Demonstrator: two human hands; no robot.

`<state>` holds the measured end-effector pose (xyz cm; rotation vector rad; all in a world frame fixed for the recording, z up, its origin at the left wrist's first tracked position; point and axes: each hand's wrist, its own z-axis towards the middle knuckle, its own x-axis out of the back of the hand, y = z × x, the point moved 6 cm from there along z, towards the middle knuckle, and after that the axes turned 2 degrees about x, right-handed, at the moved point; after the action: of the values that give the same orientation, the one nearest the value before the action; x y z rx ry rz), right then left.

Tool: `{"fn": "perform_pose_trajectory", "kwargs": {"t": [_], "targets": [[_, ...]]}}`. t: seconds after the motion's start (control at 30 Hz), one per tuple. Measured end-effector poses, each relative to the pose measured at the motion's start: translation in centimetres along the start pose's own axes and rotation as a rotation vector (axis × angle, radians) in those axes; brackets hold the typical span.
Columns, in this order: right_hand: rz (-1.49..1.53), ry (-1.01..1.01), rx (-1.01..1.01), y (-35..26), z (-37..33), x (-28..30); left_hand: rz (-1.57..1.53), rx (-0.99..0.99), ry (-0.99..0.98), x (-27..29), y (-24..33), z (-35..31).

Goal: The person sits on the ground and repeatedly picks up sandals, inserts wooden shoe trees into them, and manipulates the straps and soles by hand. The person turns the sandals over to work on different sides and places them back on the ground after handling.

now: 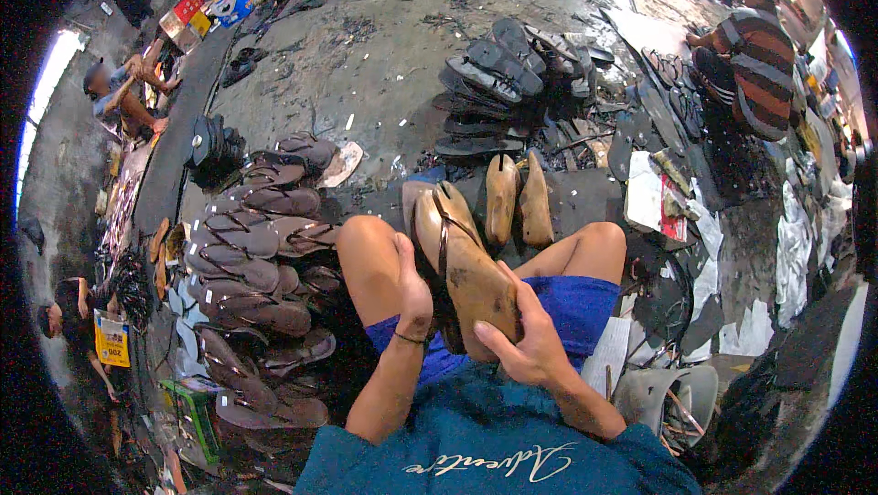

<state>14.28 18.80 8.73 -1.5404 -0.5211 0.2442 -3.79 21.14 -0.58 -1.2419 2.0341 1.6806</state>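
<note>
Squarely in the right hand (533,339): a wooden last (480,289)

The last lies between the person's bent knees, toe end pointing away, with a dark strap (443,234) running over its front. The right hand is closed partway around the heel, thumb on top and fingers along the right side. The left hand (416,298) is beside the last, thumb raised; its other fingers are mostly hidden — whether it grips anything, I cannot tell.

Just beyond are two more lasts, a left one (500,202) and a right one (536,202), side by side.

As for containers, a pale bucket (636,394) sits at lower right with thin sticks showing in its mouth. A green crate (203,426) is at lower left; its contents are unclear. Farther right is a white-and-red carton (646,186) — what it holds cannot be made out. Overlapping sandals (240,248) spread to the left, and a dark sandal stack (494,79) lies ahead.
</note>
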Motion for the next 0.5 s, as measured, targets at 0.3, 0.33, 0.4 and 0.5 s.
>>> {"fn": "perform_pose_trajectory", "kwargs": {"t": [0.3, 0.33, 0.4, 0.5], "targets": [[-0.623, 0.531, -0.081, 11.0, 6.8, 11.7, -0.139, 0.119, -0.498, -1.0, 0.6, 4.9], [-0.634, 0.584, -0.131, 13.9, 8.8, 12.8, -0.229, 0.185, -0.518, -1.8, -1.3, 4.9], [-0.633, 0.437, -0.023, 14.6, 11.6, 12.9, -0.259, 0.252, -0.437, -5.4, -1.6, 2.4], [-0.260, 0.284, 0.342, 3.4, 14.1, 8.2, -0.254, 0.390, -0.382, -4.7, -2.8, 0.8]]}}
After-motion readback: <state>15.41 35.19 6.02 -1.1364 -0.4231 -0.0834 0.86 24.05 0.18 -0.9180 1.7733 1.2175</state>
